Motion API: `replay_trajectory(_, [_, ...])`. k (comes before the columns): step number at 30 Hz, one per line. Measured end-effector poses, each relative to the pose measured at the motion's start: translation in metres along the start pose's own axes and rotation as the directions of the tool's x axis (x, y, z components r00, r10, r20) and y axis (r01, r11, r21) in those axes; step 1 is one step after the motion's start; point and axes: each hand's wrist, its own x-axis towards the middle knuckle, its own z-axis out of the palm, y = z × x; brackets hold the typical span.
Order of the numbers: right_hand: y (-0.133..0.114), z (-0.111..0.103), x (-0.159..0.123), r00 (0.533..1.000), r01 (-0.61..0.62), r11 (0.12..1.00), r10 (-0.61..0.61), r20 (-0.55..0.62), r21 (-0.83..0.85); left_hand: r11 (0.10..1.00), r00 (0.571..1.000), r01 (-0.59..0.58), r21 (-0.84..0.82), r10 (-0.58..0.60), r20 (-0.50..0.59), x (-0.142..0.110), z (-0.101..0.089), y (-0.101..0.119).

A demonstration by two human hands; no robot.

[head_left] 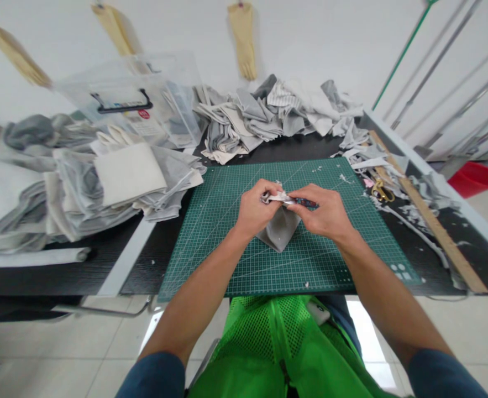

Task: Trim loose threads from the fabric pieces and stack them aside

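Note:
Both my hands meet above the middle of a green cutting mat (235, 260). My left hand (257, 209) is closed, pinching the top edge of a small grey piece of fabric (280, 231) that hangs down between the hands. My right hand (325, 211) is closed too, gripping the same fabric edge together with a small dark tool with a red and blue handle (308, 203); what kind of tool it is I cannot make out.
Piles of grey and white fabric lie at the left (61, 182) and along the back (268, 116). A clear plastic box (131, 97) stands behind the left pile. Gold scissors (381, 191), scraps and a long wooden ruler (430, 221) lie right of the mat.

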Motion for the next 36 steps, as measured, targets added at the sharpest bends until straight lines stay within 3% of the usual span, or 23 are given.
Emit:
replay_trajectory(17, [-0.002, 0.0, 0.0, 0.999, -0.034, 0.999, 0.034, -0.008, -0.003, 0.998, 1.0, 0.003, 0.062, -0.004, 0.013, -0.001, 0.0, 0.0])
replay_trajectory(23, [-0.003, -0.001, 0.002, 0.96, -0.203, 0.973, 0.22, -0.17, 0.114, 0.999, 1.0, 0.005, 0.048, -0.005, -0.003, 0.001, 0.0, -0.002])
replay_trajectory(26, [-0.002, -0.002, 0.003, 0.96, -0.237, 0.944, 0.264, -0.097, 0.229, 0.998, 1.0, -0.024, 0.051, 0.024, 0.003, 0.001, 0.0, -0.002])
replay_trajectory(30, [-0.007, 0.004, 0.005, 0.972, -0.231, 0.949, 0.233, 0.018, 0.213, 0.994, 0.997, -0.067, 0.081, 0.064, 0.033, -0.001, -0.001, -0.001])
replay_trajectory(36, [-0.01, 0.006, 0.005, 0.947, -0.238, 0.947, 0.276, -0.165, 0.216, 0.997, 1.0, -0.027, 0.066, 0.026, 0.01, -0.001, -0.001, 0.0])
